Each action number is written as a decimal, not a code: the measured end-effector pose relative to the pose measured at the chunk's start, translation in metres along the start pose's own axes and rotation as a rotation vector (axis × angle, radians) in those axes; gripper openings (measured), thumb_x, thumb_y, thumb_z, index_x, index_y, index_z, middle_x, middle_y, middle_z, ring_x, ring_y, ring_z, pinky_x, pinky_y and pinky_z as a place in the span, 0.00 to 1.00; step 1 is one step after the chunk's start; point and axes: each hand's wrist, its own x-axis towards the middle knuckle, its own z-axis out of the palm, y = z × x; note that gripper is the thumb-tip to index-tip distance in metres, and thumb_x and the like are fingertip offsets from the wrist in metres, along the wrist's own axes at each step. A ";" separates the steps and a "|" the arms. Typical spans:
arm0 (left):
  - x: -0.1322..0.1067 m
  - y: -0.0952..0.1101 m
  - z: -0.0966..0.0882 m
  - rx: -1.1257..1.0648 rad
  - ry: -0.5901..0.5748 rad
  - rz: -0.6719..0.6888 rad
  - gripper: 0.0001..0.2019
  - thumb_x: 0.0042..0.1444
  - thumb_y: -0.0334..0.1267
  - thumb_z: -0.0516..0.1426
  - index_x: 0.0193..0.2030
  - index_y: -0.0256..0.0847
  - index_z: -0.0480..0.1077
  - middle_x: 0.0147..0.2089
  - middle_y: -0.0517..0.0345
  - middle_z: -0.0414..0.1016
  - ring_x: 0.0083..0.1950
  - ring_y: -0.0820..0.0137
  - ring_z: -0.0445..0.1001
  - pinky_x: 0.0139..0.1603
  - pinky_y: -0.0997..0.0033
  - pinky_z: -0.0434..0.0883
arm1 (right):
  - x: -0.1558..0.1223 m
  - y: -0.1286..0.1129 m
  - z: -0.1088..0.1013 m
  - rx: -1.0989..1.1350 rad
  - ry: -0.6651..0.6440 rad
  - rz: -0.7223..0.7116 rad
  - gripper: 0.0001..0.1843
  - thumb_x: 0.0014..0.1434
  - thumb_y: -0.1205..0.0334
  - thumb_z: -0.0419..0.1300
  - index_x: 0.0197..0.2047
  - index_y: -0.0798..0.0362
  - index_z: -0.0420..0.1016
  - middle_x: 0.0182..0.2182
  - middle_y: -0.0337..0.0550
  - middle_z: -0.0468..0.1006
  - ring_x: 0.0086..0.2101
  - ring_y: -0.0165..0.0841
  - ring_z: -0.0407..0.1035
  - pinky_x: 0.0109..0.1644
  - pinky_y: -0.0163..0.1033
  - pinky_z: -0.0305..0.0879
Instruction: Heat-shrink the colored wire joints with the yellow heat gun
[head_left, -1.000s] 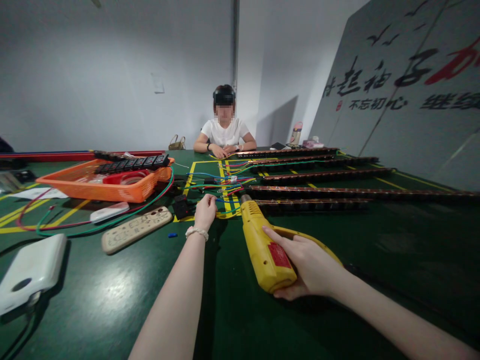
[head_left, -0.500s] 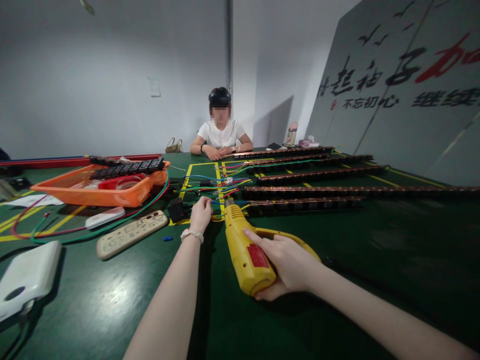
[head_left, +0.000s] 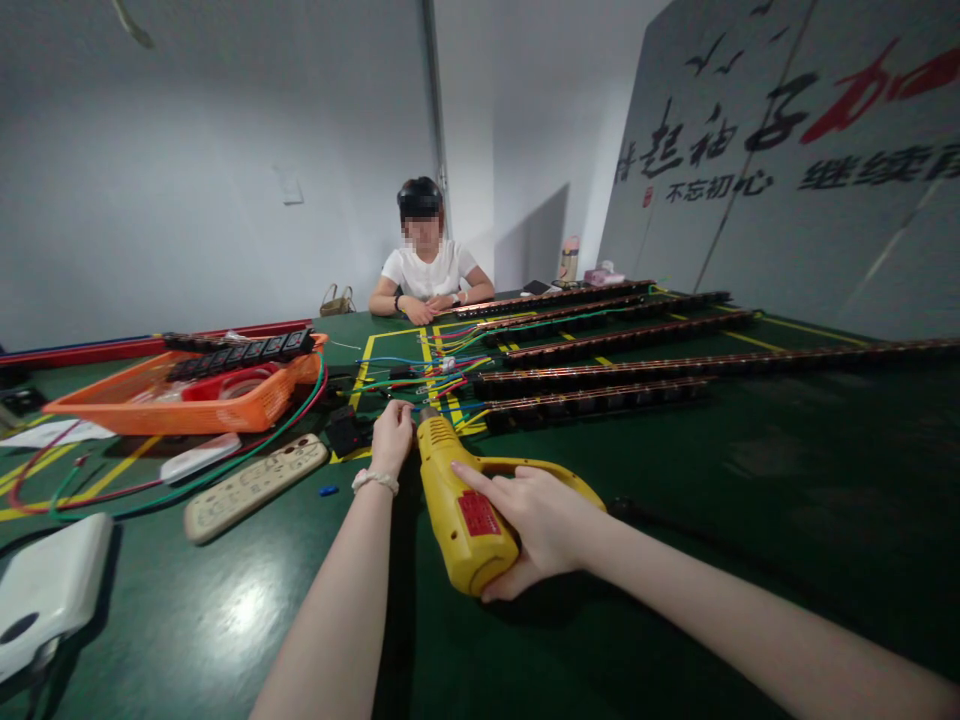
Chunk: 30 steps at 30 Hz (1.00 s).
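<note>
Since the earlier frames the yellow heat gun [head_left: 457, 500] and the right hand [head_left: 536, 520] gripping it have shifted toward frame left, so the nozzle now sits just beside the left hand [head_left: 392, 437] where before a clear gap separated them. Right hand: wrapped round the gun's handle, index finger laid along the body near its red label; the gun lies at frame centre, low over the green table [head_left: 675, 520], nozzle pointing away. Left hand: back toward the camera, fingers curled down at the near end of the coloured wires [head_left: 427, 375]; whether it pinches one cannot be told. A pale bracelet [head_left: 375, 480] circles that wrist. Lower left: a white device [head_left: 49, 590]. Beyond it, a beige power strip [head_left: 255, 472] lies flat, a small black box [head_left: 343, 430] just left of the left hand. Mid left: an orange basket [head_left: 187, 395] with black socket modules resting across its rim. Centre to right: long black socket bars [head_left: 600, 397] run side by side, the wires leading into their near ends. Far end of the table: a seated person [head_left: 427, 270] in a white shirt, forearms on the top.
</note>
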 end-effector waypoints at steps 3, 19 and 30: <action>-0.001 0.000 -0.001 -0.005 0.007 0.005 0.11 0.58 0.39 0.48 0.37 0.40 0.70 0.26 0.57 0.73 0.31 0.67 0.73 0.34 0.71 0.65 | -0.001 -0.001 -0.002 -0.005 -0.015 0.015 0.66 0.40 0.30 0.62 0.70 0.57 0.37 0.45 0.55 0.75 0.38 0.46 0.72 0.44 0.45 0.59; -0.006 0.005 -0.004 -0.062 -0.033 -0.010 0.11 0.57 0.40 0.48 0.37 0.40 0.69 0.20 0.61 0.69 0.22 0.71 0.68 0.25 0.75 0.61 | -0.051 0.020 -0.012 -0.048 0.036 0.134 0.65 0.39 0.34 0.65 0.70 0.58 0.41 0.43 0.53 0.75 0.36 0.44 0.70 0.44 0.47 0.60; -0.005 -0.001 -0.004 -0.007 -0.055 -0.002 0.12 0.56 0.41 0.48 0.38 0.40 0.70 0.22 0.60 0.71 0.24 0.70 0.69 0.26 0.74 0.63 | -0.074 0.027 -0.017 -0.039 -0.001 0.181 0.66 0.38 0.33 0.65 0.70 0.57 0.40 0.43 0.53 0.75 0.36 0.45 0.70 0.45 0.48 0.60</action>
